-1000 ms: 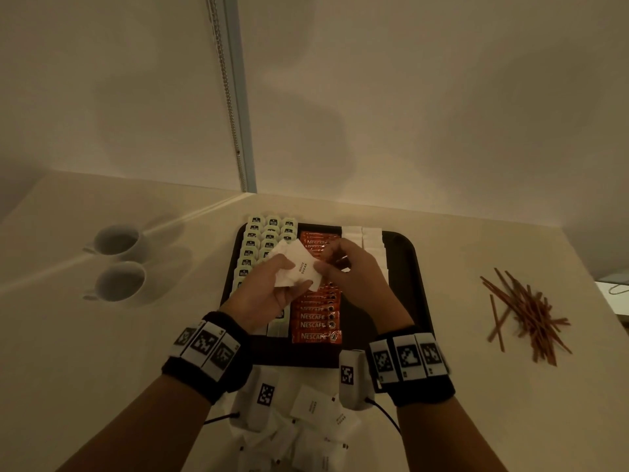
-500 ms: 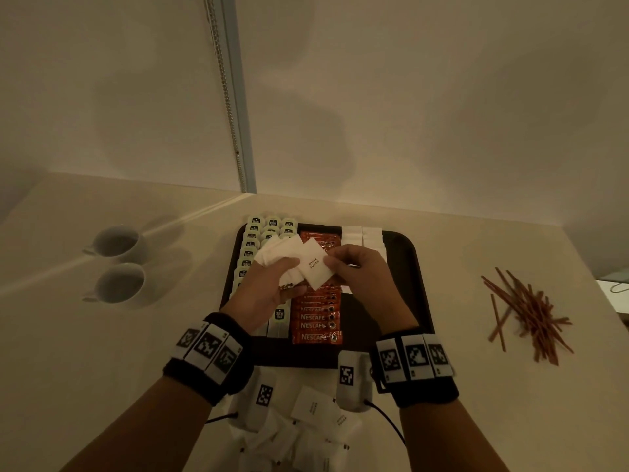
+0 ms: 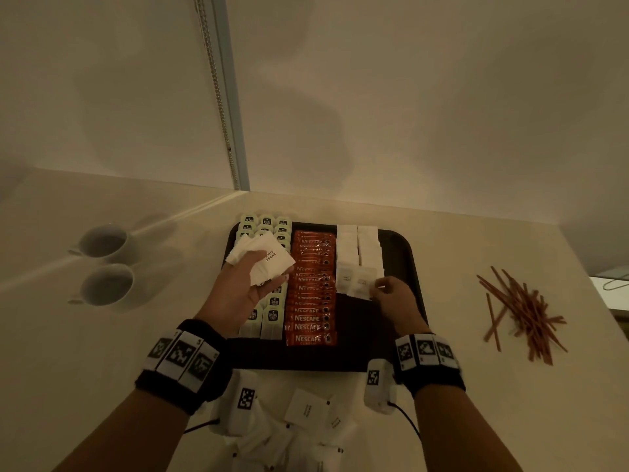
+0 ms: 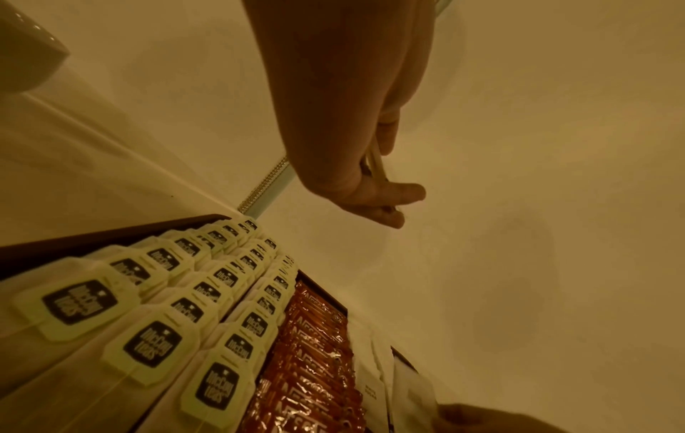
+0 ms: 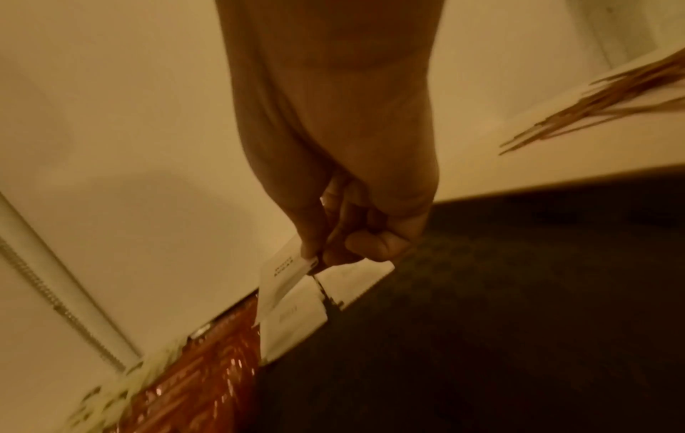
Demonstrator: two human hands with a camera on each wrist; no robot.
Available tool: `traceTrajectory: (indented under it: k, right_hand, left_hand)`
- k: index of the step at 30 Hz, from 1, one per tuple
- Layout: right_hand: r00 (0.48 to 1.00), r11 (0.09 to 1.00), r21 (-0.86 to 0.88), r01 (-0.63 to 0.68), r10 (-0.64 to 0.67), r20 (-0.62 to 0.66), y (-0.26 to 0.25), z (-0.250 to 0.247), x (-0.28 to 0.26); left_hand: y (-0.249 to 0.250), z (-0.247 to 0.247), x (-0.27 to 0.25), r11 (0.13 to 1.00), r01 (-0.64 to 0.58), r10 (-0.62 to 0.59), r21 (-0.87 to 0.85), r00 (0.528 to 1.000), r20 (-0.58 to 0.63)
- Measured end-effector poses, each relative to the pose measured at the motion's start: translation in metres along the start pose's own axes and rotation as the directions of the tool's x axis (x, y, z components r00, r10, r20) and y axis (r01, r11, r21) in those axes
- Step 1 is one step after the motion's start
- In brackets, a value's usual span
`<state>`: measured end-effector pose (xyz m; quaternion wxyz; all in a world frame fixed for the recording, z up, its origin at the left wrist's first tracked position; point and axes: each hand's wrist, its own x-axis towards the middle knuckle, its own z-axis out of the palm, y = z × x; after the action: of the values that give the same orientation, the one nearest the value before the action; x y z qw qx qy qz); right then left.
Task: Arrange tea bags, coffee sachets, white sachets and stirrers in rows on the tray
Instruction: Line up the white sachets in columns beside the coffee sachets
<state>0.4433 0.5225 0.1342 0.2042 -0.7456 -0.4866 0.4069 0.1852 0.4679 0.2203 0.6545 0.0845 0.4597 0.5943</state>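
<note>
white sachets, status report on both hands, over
Left hand holds a stack of white sachets above the tea bags. Right hand pinches one sachet at the white rows' near end. Stirrers off-tray. Nothing in the way.

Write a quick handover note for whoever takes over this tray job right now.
Left hand holds a stack of white sachets above the tea bags.
Right hand pinches one sachet at the near end of the white rows.
Done: tea bags and coffee sachets in rows on the tray.
Left: remaining white sachets, including loose ones near you; stirrers on the table.
</note>
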Motion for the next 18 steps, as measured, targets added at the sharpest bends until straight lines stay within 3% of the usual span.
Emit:
traceTrajectory:
  k: [7, 18]
  right_hand:
    - [0.999, 0.997, -0.075, -0.020, 0.023, 0.038, 0.009, 0.023, 0.016]
    - [0.990, 0.964, -0.254, 0.077, -0.104, -0.095, 0.004, 0.037, 0.022]
  left_hand:
    - [-0.001, -0.004, 0.000, 0.999, 0.044, -0.044, -0.011, 0.998, 0.036]
    - [-0.001, -0.005, 0.002, 0.999, 0.037, -0.037, 0.012, 0.999, -0.008]
